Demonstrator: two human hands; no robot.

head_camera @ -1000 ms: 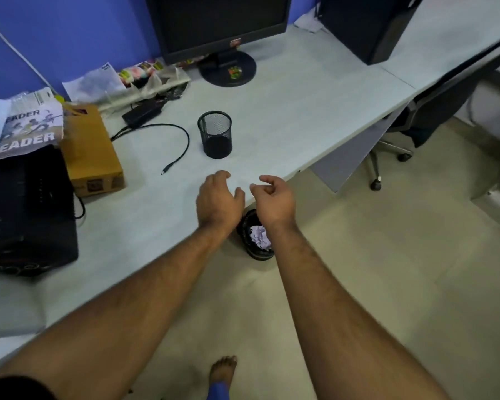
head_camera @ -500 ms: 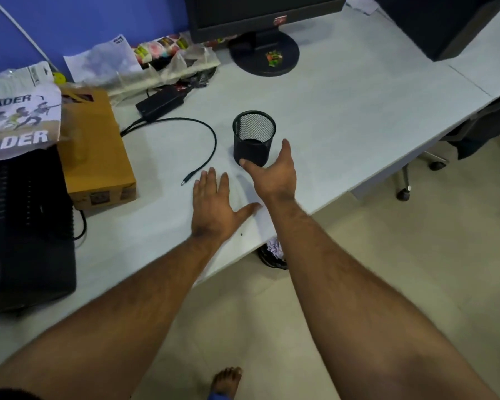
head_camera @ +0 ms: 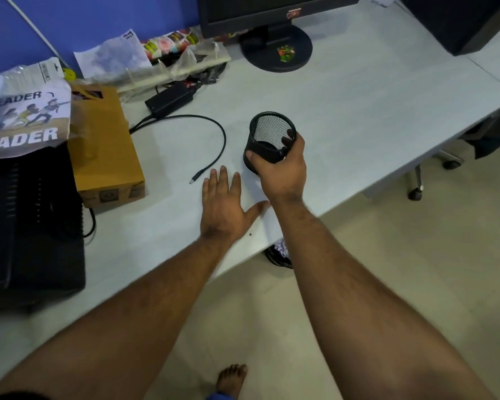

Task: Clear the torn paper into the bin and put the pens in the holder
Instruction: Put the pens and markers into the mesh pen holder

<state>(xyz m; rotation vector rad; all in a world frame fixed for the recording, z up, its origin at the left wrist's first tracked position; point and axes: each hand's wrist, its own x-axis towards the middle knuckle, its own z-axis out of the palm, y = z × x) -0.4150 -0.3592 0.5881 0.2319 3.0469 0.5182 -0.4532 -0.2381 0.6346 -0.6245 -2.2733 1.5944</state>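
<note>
A black mesh pen holder (head_camera: 267,131) stands on the grey desk (head_camera: 358,111), and I see nothing inside it. My right hand (head_camera: 280,166) grips its near side, thumb on the left wall and fingers round the right rim. My left hand (head_camera: 223,206) lies flat on the desk just left of it, fingers spread. Under the desk edge a black bin (head_camera: 279,255) peeks out with crumpled paper (head_camera: 282,247) in it, mostly hidden by my right forearm. No pens are in view.
A black power adapter (head_camera: 169,98) with its cable (head_camera: 214,131) lies left of the holder. A brown cardboard box (head_camera: 104,145), a black case (head_camera: 29,220) and printed papers (head_camera: 26,111) fill the left. A monitor stand (head_camera: 276,50) is behind; a chair wheel (head_camera: 414,193) is right.
My right hand moved from over the bin up onto the desk and closed round the pen holder. My left hand flattened on the desk. My view shifted closer to the desk.
</note>
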